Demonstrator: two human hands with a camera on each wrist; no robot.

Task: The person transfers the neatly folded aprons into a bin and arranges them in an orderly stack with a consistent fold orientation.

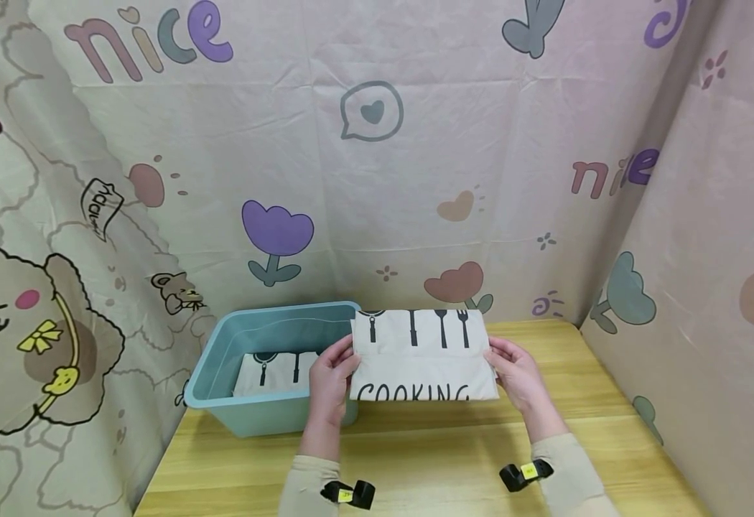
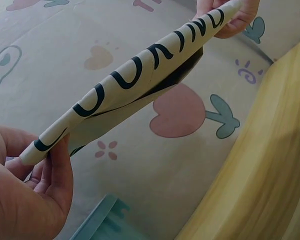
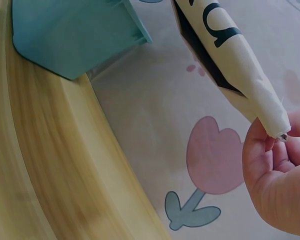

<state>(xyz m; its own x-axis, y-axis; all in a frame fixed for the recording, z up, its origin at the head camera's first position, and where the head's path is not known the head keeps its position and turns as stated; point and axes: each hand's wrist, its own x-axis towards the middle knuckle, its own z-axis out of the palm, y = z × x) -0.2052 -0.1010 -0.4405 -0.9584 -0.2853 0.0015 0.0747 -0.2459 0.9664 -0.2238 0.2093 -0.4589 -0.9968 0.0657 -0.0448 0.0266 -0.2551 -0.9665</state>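
A folded white cloth (image 1: 425, 362) printed with black kitchen utensils and the word "COOKING" is held up in front of me, above the table. My left hand (image 1: 333, 373) pinches its left edge between thumb and fingers, and my right hand (image 1: 518, 370) grips the right edge the same way. Seen from the left wrist, the cloth (image 2: 135, 75) is a slanting strip stretched between both hands, its layers parting slightly underneath. In the right wrist view, the right hand (image 3: 280, 175) pinches one end of it. A similar folded cloth (image 1: 273, 373) lies inside the blue-green bin, partly hidden by its front wall.
The blue-green plastic bin (image 1: 270, 416) stands at the left on a wooden table (image 1: 435, 459), beside my left hand. Printed curtains (image 1: 383, 194) hang behind the table and along both sides. A black strap with a yellow label (image 1: 528, 470) is on each wrist.
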